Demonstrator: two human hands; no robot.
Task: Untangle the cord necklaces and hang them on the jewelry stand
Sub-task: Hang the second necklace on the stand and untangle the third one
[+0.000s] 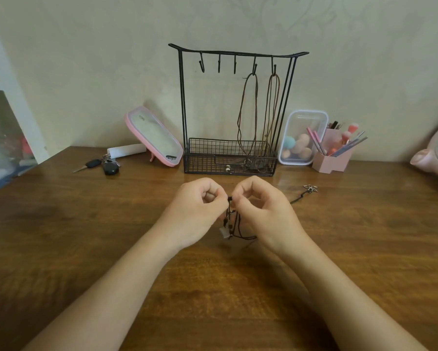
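A black wire jewelry stand (181,97) stands against the wall, with two brown cord necklaces (248,112) hanging from its two right hooks into the basket. In front of it, my left hand (197,211) and my right hand (263,211) pinch a tangled black cord necklace (234,224) between them, just above the wooden table (86,224). Small beads and a pale square pendant dangle from the tangle. One strand runs right, behind my right hand, to a metal flower pendant (311,188) lying on the table.
A pink tilted mirror (153,135) and car keys (104,165) lie left of the stand. A clear box of sponges (301,138) and a pink brush holder (333,153) sit to its right. A pink appliance (435,153) is at the far right edge.
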